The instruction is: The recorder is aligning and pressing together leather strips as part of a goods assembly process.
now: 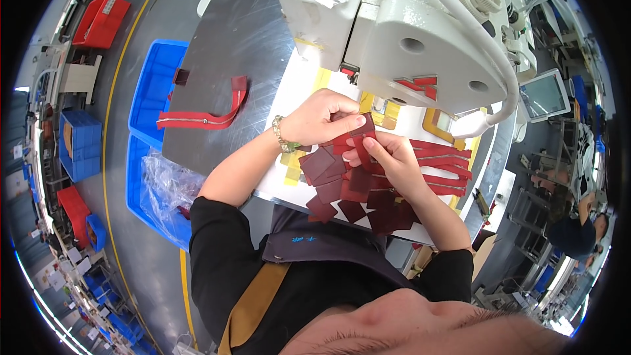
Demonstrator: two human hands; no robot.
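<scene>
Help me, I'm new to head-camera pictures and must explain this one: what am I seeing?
This one view comes from a wide fisheye camera on a person's head, looking down, so straight edges bend. There is no robot: the left hand and right hand are bare. Together they pinch a dark red piece. Below lie dark red squares; red zippers lie to the right. Another zipper rests on the dark tabletop at left. Ahead stands a white machine, apparently for sewing.
</scene>
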